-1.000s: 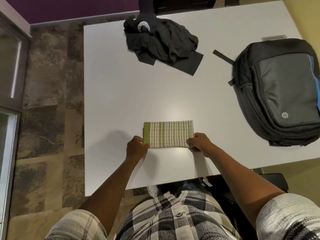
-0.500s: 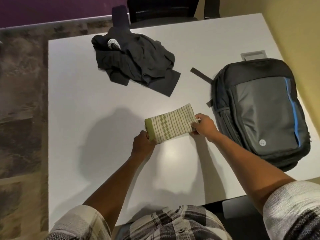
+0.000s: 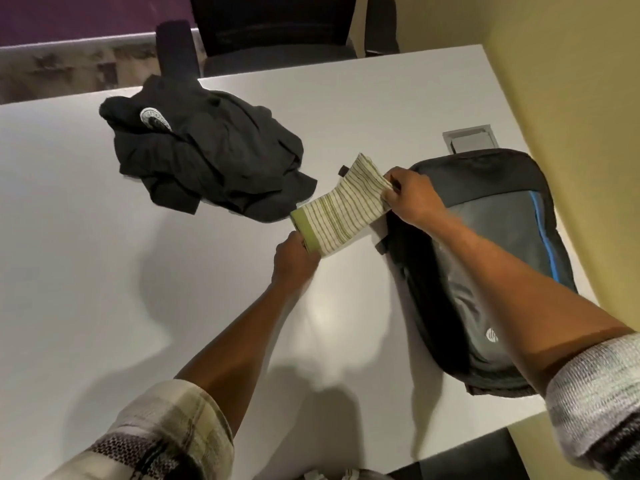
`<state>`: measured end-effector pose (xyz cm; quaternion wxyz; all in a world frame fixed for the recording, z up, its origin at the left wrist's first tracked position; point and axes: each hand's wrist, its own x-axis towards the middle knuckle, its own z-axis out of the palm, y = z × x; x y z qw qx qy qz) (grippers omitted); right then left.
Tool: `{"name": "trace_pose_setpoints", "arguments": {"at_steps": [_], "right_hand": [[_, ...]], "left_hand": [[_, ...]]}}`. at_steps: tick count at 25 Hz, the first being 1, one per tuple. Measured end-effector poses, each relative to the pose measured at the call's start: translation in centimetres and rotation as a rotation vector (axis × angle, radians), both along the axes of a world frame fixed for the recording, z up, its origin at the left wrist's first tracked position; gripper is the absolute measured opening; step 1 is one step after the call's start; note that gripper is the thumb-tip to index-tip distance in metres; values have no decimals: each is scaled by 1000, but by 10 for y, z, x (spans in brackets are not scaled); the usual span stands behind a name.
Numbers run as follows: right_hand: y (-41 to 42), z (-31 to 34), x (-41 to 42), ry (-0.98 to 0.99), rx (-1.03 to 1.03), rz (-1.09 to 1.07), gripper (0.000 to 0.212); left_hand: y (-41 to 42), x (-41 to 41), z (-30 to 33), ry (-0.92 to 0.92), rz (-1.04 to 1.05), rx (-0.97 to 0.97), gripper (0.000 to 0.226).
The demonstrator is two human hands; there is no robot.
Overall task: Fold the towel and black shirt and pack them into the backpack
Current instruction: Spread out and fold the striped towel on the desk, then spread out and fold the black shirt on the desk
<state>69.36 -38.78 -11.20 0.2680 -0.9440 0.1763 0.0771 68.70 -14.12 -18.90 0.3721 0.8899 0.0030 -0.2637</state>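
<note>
**Towel folded and in hand; shirt and packing outstanding**

Head view. The towel (image 3: pixel 341 211), striped green and cream, is folded into a compact rectangle and is held clear of the counter (image 3: pixel 86 271), between the black shirt (image 3: pixel 207 161) and the backpack (image 3: pixel 485 271). The left hand (image 3: pixel 294 259) has its grip closed on the near, green-bordered end; the right hand (image 3: pixel 412 197) pinches the far end, with its fingers curled round the cloth. The far end sits just above the backpack's near upper corner.

Finding: the towel's fold appears complete. It is not yet in the backpack.

The backpack lies flat on the counter at the right, front panel up. No open compartment is visible from here; whether a zip is undone on the hidden side cannot be told.

The black shirt lies in a crumpled heap toward the far left of the counter, a round badge showing. It is unfolded, and no hand is on it.

Assessment: roughly a quarter done. Left: open or locate the backpack's compartment, stow the towel, fold the shirt, stow that too.
</note>
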Motion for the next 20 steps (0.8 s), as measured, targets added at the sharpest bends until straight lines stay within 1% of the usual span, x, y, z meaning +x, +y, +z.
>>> {"name": "trace_pose_setpoints", "arguments": {"at_steps": [2,4,6,9,12,14,16,18,20], "right_hand": [[-14,-1,23,-41,-76,66,11],[-25,-6,46,-86,-196,124,14],[-35,-13,65,-100,-304,136,15],[-51,-19,89,-53,-390,90,14],[-64,-24,103,79,-475,46,20],[-69,-29,104,172,-489,5,24],[-69,-32,103,211,-446,-58,29],[-61,-34,105,167,-412,-79,34],[-45,-36,108,72,-387,-43,34]], "left_hand": [[-16,19,-1,-2,34,-17,7],[-29,36,-4,-3,73,-48,8],[-39,49,-9,-5,95,-89,10],[-56,66,-11,-31,88,-117,14],[-69,84,-4,-92,125,-110,12],[-74,95,-2,-127,161,-79,15],[-75,100,-2,-163,172,-80,23],[-71,99,0,-210,116,-66,27],[-62,95,6,-311,25,-14,25]]}}
